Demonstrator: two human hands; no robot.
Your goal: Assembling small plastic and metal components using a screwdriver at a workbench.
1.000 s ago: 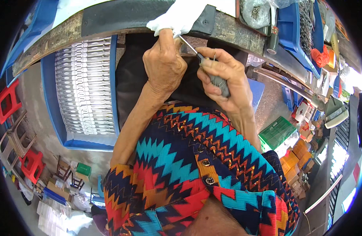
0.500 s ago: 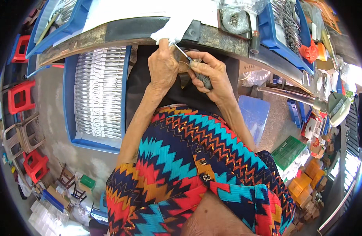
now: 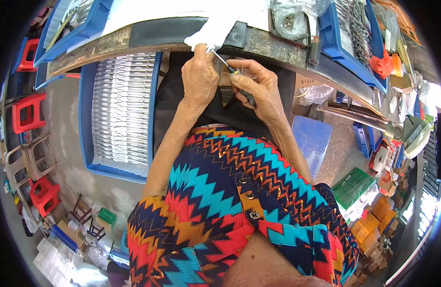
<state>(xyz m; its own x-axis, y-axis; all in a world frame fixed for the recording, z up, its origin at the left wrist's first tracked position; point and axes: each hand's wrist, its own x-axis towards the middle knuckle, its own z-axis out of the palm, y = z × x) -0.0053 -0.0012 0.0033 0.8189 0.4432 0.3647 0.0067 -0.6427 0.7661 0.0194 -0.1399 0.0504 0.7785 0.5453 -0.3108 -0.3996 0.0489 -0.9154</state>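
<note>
At the table edge my left hand (image 3: pixel 200 79) is closed, its fingertips pinching the end of a bunched white cloth (image 3: pixel 213 32) that hangs over the edge. Any small piece held inside the cloth is hidden. My right hand (image 3: pixel 259 86) is closed around a hand tool (image 3: pixel 248 97) with a thin metal shaft and a handle wrapped in grey, frayed material. The shaft's tip points up and left to the fingertips of my left hand, at or very near the cloth. Whether it touches anything cannot be made out.
Below the table's left part stands a blue tray (image 3: pixel 86 119) with rows of slim metal pieces. More blue trays (image 3: pixel 329 33) sit on the worn wooden table edge (image 3: pixel 273 50), beside a plastic-lined dish (image 3: pixel 290 24). Red stools (image 3: pixel 29 114) stand left; a blue board (image 3: pixel 312 138) lies right.
Both hands keep their grip and their places at the cloth. My right hand has turned slightly, so less of the wrapped handle shows. The whole view has shifted a little.
</note>
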